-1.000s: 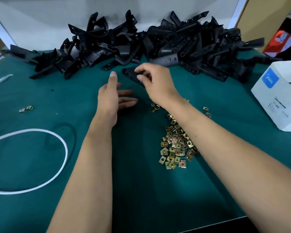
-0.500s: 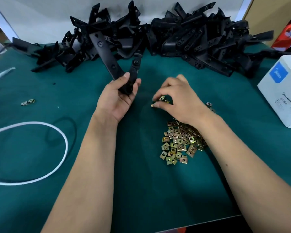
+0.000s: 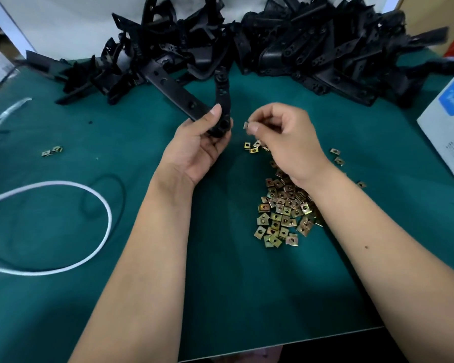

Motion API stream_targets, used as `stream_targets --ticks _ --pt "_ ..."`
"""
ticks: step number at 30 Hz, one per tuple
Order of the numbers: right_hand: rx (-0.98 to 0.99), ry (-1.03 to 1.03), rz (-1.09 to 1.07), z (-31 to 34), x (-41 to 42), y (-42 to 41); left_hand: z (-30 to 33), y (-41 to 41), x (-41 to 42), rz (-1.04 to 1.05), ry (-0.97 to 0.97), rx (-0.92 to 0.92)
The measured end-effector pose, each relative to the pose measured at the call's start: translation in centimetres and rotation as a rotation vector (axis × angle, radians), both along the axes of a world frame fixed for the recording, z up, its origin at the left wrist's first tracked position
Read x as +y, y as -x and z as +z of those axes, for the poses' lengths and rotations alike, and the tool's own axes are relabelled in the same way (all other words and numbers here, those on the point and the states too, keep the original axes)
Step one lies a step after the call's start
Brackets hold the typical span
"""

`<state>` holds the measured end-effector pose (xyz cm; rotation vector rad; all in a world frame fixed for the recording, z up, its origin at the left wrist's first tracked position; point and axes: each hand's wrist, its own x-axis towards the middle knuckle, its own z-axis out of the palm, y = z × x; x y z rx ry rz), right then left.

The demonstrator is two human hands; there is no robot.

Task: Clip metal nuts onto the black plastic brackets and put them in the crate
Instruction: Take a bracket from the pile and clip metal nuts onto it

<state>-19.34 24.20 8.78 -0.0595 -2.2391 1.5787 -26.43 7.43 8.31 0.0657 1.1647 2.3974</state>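
Left hand (image 3: 199, 150) grips the bracket (image 3: 184, 96); right hand (image 3: 286, 142) pinches a nut (image 3: 246, 125). Line its open side squarely with the bracket's end, then push.

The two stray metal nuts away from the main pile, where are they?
In the head view, the two stray metal nuts lie on the green mat's left side, above the white cord loop.

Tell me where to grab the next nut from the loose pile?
Take a nut at the near edge of the pile, from above, pinching two opposite edges: those lie flat and single, while farther ones overlap under the right forearm.
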Motion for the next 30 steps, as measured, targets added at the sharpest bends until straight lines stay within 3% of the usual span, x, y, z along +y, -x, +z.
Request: stream_targets --ticks 3,7,14,30 --pt "0.005 0.238 0.007 0.0 -0.5 0.0 0.0 0.0 0.1 -0.03 0.04 0.034" --pt "0.003 0.345 0.001 0.1 -1.0 0.0 0.1 0.0 0.2 -0.053 0.07 0.073" --pt "0.033 0.387 -0.101 -0.1 -1.8 -0.1 -0.1 -0.6 0.7 -0.096 0.1 0.109" --pt "-0.013 0.506 -0.108 -0.1 -1.4 0.1 0.1 -0.5 0.9 -0.088 0.094 0.09"
